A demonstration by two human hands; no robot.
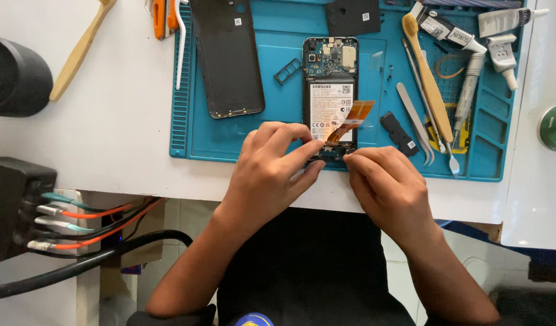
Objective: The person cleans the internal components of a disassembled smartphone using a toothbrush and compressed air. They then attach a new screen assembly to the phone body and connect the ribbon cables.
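Head view: the opened black smartphone with its white battery exposed lies on the teal silicone repair mat, long axis running away from the person. Both grips pinch at the phone's near end: left hand just left, right hand just right. An orange flex ribbon rises above the right fingertips.
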